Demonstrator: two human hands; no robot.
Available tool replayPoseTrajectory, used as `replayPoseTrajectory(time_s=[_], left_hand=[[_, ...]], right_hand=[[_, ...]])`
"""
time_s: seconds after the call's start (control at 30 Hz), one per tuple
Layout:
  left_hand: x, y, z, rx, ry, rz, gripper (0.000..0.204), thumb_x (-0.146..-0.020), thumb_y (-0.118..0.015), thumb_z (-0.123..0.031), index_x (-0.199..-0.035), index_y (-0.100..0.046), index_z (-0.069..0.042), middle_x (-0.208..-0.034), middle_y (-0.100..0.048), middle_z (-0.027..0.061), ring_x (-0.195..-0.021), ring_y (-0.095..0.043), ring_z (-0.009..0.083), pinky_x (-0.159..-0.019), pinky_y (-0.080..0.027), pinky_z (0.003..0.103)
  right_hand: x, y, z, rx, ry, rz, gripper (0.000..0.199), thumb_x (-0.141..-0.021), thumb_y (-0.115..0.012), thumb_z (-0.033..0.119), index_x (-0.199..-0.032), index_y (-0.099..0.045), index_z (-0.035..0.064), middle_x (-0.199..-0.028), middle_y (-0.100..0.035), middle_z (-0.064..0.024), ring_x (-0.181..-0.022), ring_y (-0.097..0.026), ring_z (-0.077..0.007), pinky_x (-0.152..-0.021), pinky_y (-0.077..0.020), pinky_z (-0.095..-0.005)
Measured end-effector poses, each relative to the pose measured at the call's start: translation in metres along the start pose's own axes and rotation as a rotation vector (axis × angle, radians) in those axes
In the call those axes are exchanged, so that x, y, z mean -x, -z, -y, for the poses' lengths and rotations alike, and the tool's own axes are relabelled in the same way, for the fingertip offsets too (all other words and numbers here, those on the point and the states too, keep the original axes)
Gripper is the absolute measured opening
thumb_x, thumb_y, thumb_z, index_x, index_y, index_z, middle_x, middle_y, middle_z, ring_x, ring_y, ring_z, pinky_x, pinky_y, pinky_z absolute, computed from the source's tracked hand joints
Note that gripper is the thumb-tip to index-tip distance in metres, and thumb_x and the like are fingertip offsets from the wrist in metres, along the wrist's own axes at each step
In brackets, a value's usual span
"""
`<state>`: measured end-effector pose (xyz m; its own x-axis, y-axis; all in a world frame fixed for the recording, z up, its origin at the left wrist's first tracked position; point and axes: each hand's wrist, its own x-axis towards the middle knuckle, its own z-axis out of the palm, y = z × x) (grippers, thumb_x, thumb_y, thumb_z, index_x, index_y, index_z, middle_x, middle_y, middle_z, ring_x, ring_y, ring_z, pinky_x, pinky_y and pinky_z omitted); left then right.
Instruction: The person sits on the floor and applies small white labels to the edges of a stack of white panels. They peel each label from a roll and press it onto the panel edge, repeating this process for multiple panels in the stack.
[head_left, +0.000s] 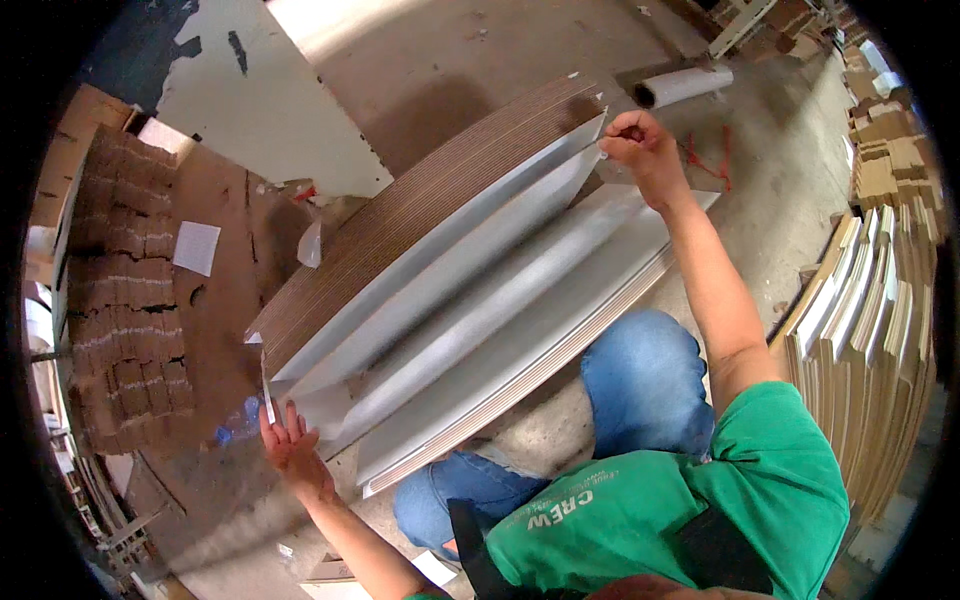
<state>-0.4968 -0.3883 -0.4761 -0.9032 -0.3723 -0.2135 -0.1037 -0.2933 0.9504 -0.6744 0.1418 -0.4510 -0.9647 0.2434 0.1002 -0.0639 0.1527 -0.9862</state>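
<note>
In front of me stands a thick stack of brown corrugated cardboard sheets, their edges facing up and away. A white-faced cardboard sheet leans out from it on the near side, slightly bowed. My right hand is closed in a pinch at that sheet's far right corner. At the opposite end my left hand has its fingers stretched and apart, against or very near the sheet's left edge; exact contact is hard to see. Closer to my knees lies a thinner stack of white-faced sheets, with a curved sheet between the two stacks.
Bundled brown cardboard is piled at left. More sheets stand in a row at right. A roll of wrap, red strapping, a paper and a large pale board lie beyond the stack.
</note>
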Motion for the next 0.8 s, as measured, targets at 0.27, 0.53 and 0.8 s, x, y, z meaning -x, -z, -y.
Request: replayPoseTrajectory(time_s=[0.27, 0.53, 0.8], left_hand=[[-0.033, -0.021, 0.001, -0.353, -0.082, -0.222, 0.056, -0.083, -0.058, -0.014, -0.129, -0.032, 0.005, -0.113, -0.053, 0.0096, -0.104, -0.049, 0.0162, -0.09, -0.033, 0.029], [-0.035, -0.025, 0.023, -0.454, -0.156, -0.422, 0.045, -0.084, -0.061, -0.022, -0.116, -0.048, 0.007, -0.091, -0.061, 0.0059, -0.083, -0.054, 0.0117, -0.073, -0.041, 0.025], [-0.018, -0.017, 0.002, -0.29, -0.153, -0.247, 0.06, -0.074, -0.059, -0.001, -0.128, -0.034, 0.006, -0.119, -0.049, 0.0121, -0.105, -0.052, 0.0213, -0.083, -0.04, 0.028]], right_hand=[[0.004, -0.013, -0.032, 0.28, 0.07, -0.006, 0.018, -0.07, -0.066, 0.007, -0.082, -0.052, 0.0058, -0.072, -0.053, 0.0014, -0.066, -0.049, -0.0071, -0.062, -0.0424, -0.022], [-0.008, -0.032, -0.074, 0.458, 0.373, -0.121, 0.026, -0.069, -0.072, 0.01, -0.082, -0.05, 0.0033, -0.075, -0.057, -0.0089, -0.069, -0.058, -0.0174, -0.064, -0.0476, -0.0287], [-0.001, 0.009, -0.008, 0.173, 0.06, -0.122, 0.025, -0.068, -0.074, 0.012, -0.079, -0.053, 0.0041, -0.079, -0.058, -0.0063, -0.074, -0.057, -0.0147, -0.068, -0.0465, -0.0256]])
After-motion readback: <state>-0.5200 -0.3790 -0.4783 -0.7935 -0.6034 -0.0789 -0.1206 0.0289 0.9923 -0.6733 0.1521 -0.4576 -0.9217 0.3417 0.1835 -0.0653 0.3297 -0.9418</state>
